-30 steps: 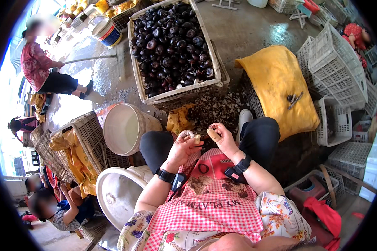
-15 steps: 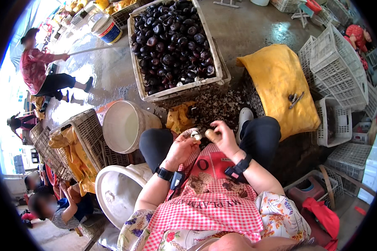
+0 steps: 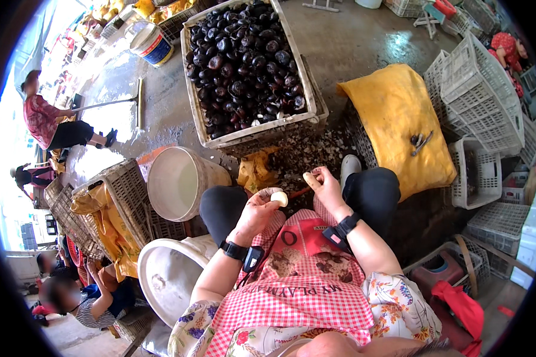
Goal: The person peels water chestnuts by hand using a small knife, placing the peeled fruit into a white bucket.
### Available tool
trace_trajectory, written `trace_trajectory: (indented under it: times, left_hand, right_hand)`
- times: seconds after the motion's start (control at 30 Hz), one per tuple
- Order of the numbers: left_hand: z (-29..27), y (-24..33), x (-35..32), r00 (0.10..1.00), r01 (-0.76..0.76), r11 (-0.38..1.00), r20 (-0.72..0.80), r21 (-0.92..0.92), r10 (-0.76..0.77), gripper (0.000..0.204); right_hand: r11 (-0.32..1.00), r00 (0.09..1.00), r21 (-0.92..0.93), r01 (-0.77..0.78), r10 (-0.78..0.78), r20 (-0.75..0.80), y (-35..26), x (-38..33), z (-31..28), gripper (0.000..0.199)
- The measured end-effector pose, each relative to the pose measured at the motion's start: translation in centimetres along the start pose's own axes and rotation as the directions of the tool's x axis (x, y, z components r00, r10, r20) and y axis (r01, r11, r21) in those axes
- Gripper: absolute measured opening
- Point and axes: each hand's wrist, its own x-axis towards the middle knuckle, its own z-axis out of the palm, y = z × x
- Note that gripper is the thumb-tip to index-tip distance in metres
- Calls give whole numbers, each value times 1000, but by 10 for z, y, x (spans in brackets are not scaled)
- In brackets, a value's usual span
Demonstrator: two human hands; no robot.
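My left hand (image 3: 261, 209) pinches a peeled water chestnut (image 3: 279, 198), white and round, between thumb and fingers above my lap. To its right and a little apart, my right hand (image 3: 327, 191) is raised with the fingers curled. A tan piece, perhaps a cover on the thumb, shows at its tip (image 3: 311, 180); whatever those fingers grip is too small to make out. Beyond both hands stands a crate (image 3: 195, 113) heaped with dark, unpeeled water chestnuts (image 3: 244, 59). Scraps of peel (image 3: 295, 153) litter the ground between crate and knees.
At left stand a white bucket (image 3: 171, 183) of cloudy liquid and a tilted white tub (image 3: 161, 271). A yellow sack (image 3: 399, 122) with small tools covers a crate at right. Stacked plastic crates (image 3: 479, 95) rise beyond. One person (image 3: 44, 119) pushes a long-handled floor squeegee (image 3: 139, 104).
My hands have moved apart, and the white chestnut now shows more fully in the left. At far left, the person and squeegee have shifted leftward.
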Motion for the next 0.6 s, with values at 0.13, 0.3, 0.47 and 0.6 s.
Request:
trace_trajectory:
  times: [0.13, 0.3, 0.47, 0.6]
  left_hand:
    - [-1, -4, 9, 999, 12, 992, -48, 126, -6, 28]
    - [-11, 15, 9, 998, 67, 994, 16, -86, -66, 27]
    - [-20, 45, 50, 996, 87, 945, 63, -315, -71, 8]
    - [15, 91, 106, 993, -110, 973, -26, 204, 117, 19]
  right_hand:
    - [888, 899, 167, 429, -437, 15, -12, -16, 19, 44]
    - [940, 994, 340, -28, 64, -93, 87, 21, 55, 42]
    - [726, 871, 487, -486, 356, 339, 70, -20, 68, 32]
    - [701, 896, 558, -444, 359, 262, 81, -24, 70, 25]
